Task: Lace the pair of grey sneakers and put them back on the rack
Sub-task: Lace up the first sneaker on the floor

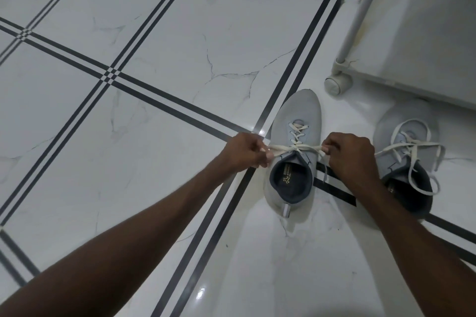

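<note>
Sneaker (293, 147) points far, its lace (296, 147) pulled crosswise between both hands.
Left hand (244, 152) and right hand (350, 154) each pinch an end, seemingly equally near.

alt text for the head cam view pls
Two bare hands, left hand and right hand, pull white lace ends sideways over a grey sneaker on white marble tile; second grey sneaker sits right, loosely laced, near a white wheeled rack.

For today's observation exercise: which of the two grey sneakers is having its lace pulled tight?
The left sneaker, between both hands; the right sneaker lies untouched, laces loose.
</note>
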Demonstrator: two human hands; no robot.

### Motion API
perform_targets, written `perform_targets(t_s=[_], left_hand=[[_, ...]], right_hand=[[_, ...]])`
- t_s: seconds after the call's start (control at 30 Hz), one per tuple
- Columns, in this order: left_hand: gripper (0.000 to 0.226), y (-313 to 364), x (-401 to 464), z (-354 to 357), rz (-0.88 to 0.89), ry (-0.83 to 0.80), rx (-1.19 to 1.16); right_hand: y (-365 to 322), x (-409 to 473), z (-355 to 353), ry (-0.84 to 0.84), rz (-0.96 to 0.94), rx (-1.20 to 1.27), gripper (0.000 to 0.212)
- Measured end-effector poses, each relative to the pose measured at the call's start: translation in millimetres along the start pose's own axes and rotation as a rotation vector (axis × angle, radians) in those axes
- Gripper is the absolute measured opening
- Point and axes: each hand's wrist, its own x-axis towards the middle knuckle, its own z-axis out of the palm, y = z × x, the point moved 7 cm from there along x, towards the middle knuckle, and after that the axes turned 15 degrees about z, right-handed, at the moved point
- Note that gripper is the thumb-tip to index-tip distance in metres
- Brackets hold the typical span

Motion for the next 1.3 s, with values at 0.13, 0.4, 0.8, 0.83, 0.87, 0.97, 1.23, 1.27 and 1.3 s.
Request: perform_targets(t_s=[0.13,0.4,0.8,0.83,0.87,0.97,1.23,1.27,1.3], left_hand=[[0.019,26,3,13,0.123,-0.065,0.347],[0.011,44,5,15,0.225,-0.037,0.449],[0.023,57,11,23,0.408,-0.09,0.834],[0.023,59,11,24,0.41,-0.093,0.86],[0.024,59,11,25,0.407,-0.101,0.881],[0.024,53,6,27,0.402,-0.142,0.893],[0.016,31,-10,27,0.427,-0.165,0.891],[0.017,29,-13,26,0.418,-0.16,0.88],[0.017,27,-15,25,0.406,-0.159,0.862]], right_hand=[[-14,2,-5,-0.013,-0.127,-0.033,0.005],[-30,12,2,-0.116,-0.25,-0.056,0.011],[-44,-4,-2,-0.074,-1.046,-0.784,0.034],[-39,-10,0,-0.092,-1.072,-0.826,0.033],[-34,-12,1,-0.122,-1.074,-0.821,0.038],[-32,0,-2,-0.186,-1.006,-0.731,0.04],[-23,-5,-4,-0.128,-1.068,-0.61,0.04],[-21,-8,0,-0.14,-1.061,-0.619,0.047],[-21,-9,4,-0.162,-1.046,-0.645,0.056]])
